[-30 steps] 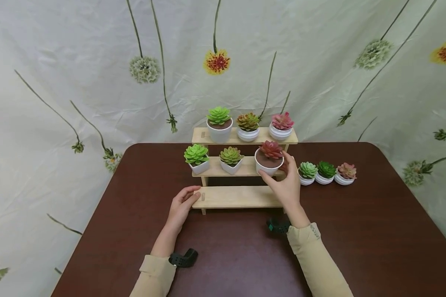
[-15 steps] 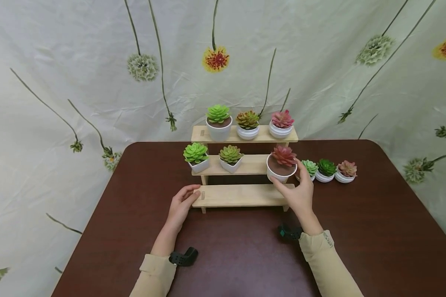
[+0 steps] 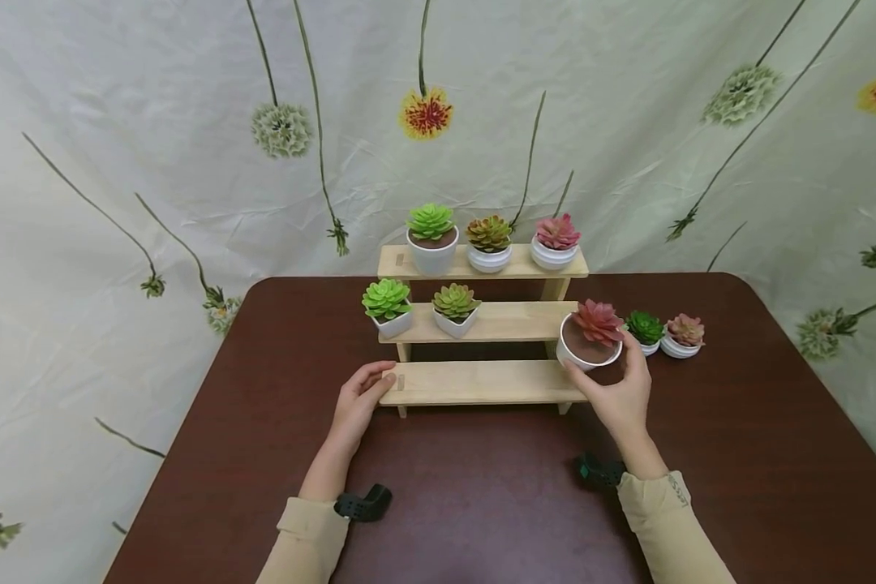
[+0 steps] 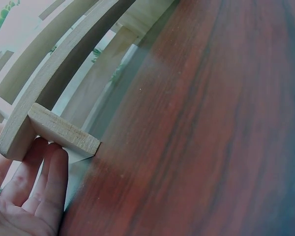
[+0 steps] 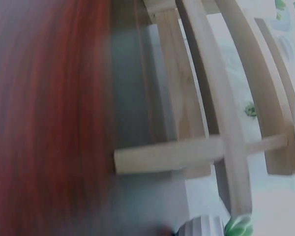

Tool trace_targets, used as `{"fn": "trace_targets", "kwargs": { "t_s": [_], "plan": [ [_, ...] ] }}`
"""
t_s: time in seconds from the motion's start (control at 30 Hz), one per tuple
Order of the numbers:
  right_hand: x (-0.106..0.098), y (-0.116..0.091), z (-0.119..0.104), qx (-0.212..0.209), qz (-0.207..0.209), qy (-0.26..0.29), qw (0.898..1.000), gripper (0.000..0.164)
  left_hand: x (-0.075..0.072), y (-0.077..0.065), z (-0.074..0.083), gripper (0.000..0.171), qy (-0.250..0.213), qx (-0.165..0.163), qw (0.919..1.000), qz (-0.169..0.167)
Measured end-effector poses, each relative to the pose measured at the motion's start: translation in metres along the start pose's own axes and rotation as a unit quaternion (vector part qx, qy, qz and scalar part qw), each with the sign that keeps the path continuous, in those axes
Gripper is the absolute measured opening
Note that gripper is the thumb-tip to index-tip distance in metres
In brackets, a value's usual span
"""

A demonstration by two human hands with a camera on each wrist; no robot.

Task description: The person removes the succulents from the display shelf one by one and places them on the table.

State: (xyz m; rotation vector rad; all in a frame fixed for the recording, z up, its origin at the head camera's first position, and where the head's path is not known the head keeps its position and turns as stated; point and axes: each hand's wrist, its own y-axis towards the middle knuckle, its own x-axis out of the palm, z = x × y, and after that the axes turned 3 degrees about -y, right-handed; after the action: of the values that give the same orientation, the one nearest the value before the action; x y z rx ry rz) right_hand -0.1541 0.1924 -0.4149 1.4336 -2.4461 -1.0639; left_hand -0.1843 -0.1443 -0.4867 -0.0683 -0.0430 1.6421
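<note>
Left of centre in the head view, my left hand is gripping the wooden stand by the left end of its lowest tier. At centre, a bright green succulent and an olive succulent are standing on the middle tier, three potted plants above. Right of centre, my right hand is pinching the white pot of the red succulent, overlapping the tiers' right ends; whether it is touching them, I cannot tell. Farther right, two small plants are sitting on the table.
</note>
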Motion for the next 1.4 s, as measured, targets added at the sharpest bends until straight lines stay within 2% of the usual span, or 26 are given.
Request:
{"fn": "trace_targets", "kwargs": {
  "t_s": [0.23, 0.27, 0.47, 0.5, 0.8, 1.4],
  "plan": [
    [-0.012, -0.006, 0.009, 0.011, 0.009, -0.016, 1.0, 0.071, -0.001, 0.0, 0.001, 0.031, -0.006, -0.006, 1.0, -0.003],
    [-0.013, -0.008, 0.011, 0.012, 0.01, -0.022, 1.0, 0.071, 0.0, -0.002, 0.005, 0.03, -0.007, -0.009, 0.9999, -0.004],
    [-0.022, -0.017, 0.058, 0.016, 0.014, -0.045, 0.999, 0.077, 0.0, -0.002, 0.005, 0.03, -0.01, -0.01, 0.9999, -0.004],
    [-0.023, -0.019, 0.066, 0.019, 0.015, -0.047, 0.999, 0.077, -0.001, -0.001, 0.001, 0.03, -0.012, -0.007, 0.9999, -0.003],
    [-0.034, -0.022, 0.074, 0.07, 0.017, -0.065, 0.995, 0.075, -0.001, 0.0, 0.0, 0.031, -0.02, -0.01, 0.9997, -0.008],
    [-0.044, -0.029, 0.086, 0.137, -0.052, -0.116, 0.982, 0.074, -0.001, 0.0, 0.0, 0.033, -0.013, -0.007, 0.9999, -0.006]
  ]
}}
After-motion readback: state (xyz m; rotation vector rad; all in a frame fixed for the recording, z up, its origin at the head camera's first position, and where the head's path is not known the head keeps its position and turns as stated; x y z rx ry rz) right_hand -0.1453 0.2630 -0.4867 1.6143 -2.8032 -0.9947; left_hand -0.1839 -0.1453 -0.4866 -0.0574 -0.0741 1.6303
